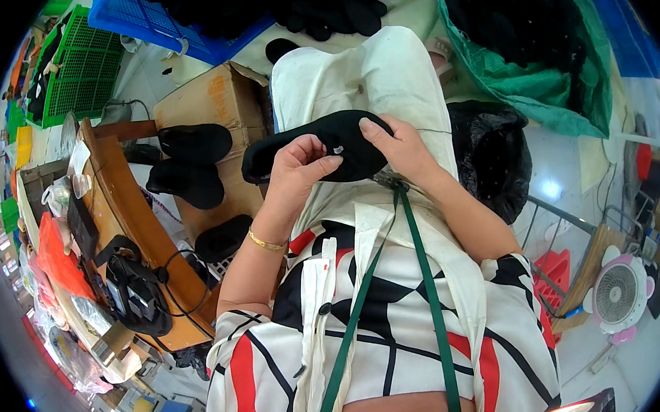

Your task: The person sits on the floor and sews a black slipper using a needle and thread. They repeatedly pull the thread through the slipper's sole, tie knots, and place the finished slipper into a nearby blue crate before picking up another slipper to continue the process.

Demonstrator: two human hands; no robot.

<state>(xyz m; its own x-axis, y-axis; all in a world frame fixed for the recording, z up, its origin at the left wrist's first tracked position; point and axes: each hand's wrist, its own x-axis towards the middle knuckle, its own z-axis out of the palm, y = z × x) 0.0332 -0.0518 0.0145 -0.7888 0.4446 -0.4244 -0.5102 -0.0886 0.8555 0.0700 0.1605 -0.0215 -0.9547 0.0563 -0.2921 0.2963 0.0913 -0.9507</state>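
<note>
We have both hands on one black fabric bootie (352,162), held over the white apron (400,73): the left hand (300,160) pinches beside one small white speck (339,151), the right hand (404,150) grips the right end. Its long axis runs left to right between them, the hollow opening out past the left hand, which is nearer the speck. Left of that hand are at least three similar black pieces (195,141) and one cardboard box (199,101); ahead-left, one blue crate (114,7); ahead-right of the right hand, one green sack (498,95).
</note>
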